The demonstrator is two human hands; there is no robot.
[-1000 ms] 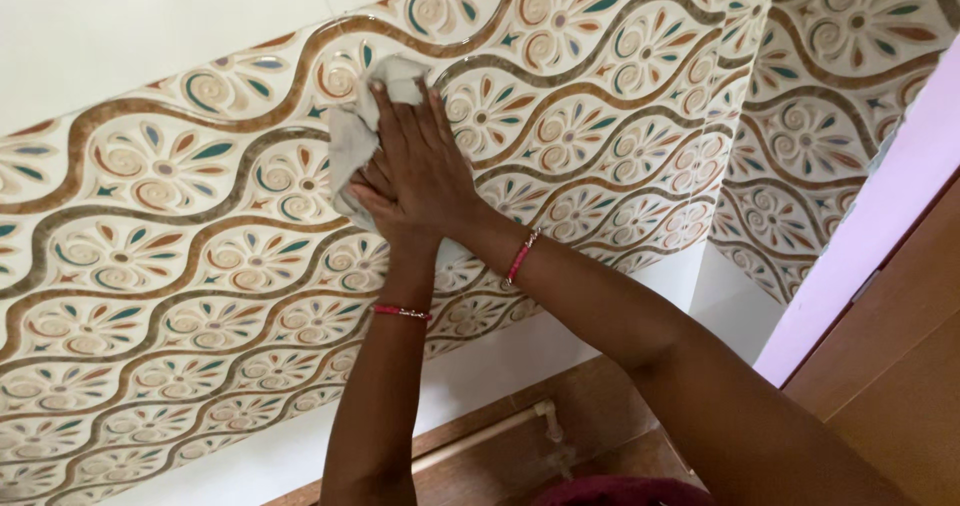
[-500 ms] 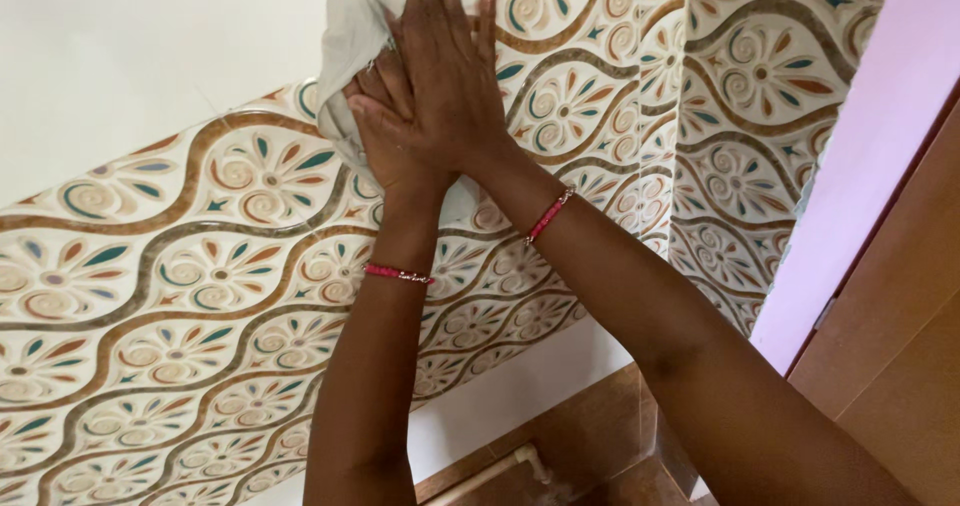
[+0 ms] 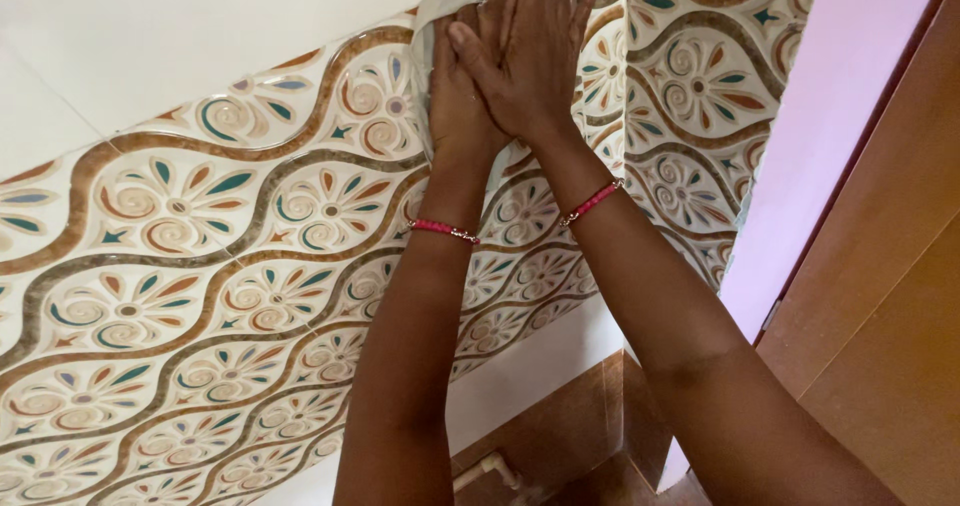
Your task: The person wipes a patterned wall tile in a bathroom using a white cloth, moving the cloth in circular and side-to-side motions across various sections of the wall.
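Both hands are stacked flat on the wall at 12 o'clock of the view; right hand [image 3: 535,56] lies over the left hand [image 3: 462,86], palms inward, fingers extended, pressing a pale grey cloth [image 3: 450,1] against the patterned tile [image 3: 200,216]; neither grip is clenched, both being spread flat on the cloth rather than closed round it; the cloth shows only at 11 o'clock of the hands, its upper part cut off by the frame edge, its long axis running up towards 12 o'clock; the left hand sits directly on it, so it is the nearer; a red bracelet [image 3: 443,230] is on the left wrist, another [image 3: 592,202] on the right; compared with half a second ago, hands and cloth have shifted towards 1 o'clock, closer to the corner and the pink wall [image 3: 850,96]; a white pipe [image 3: 485,469] lies at 6 o'clock
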